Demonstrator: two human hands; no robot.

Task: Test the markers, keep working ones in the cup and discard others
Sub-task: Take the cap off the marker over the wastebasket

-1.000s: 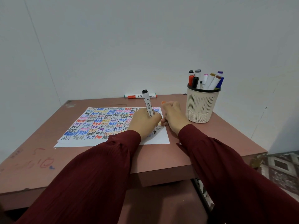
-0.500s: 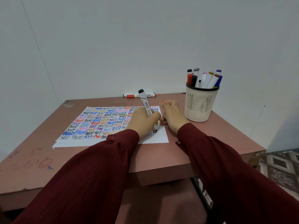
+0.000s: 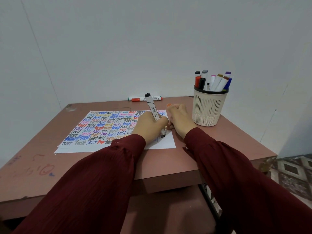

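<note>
two hands: left (image 3: 150,125) grips marker (image 3: 152,109), right (image 3: 179,120) curled (on paper (image 3: 101,125)).

Wall (image 3: 152,39): plain white, a faint seam on the left.
Table (image 3: 211,154): reddish-brown, scuffed, pen scribbles at left front.
Floor (image 3: 295,169): patterned tiles, lower right.
Light: soft, even.

The word "test" fills the paper (image 3: 104,125) row on row, in many colours. At the sheet's 3 o'clock edge, the black marker (image 3: 152,110) reads "2-3mm" and "REAT" on its barrel. The far markers' (image 3: 145,98) label is illegible.
</note>
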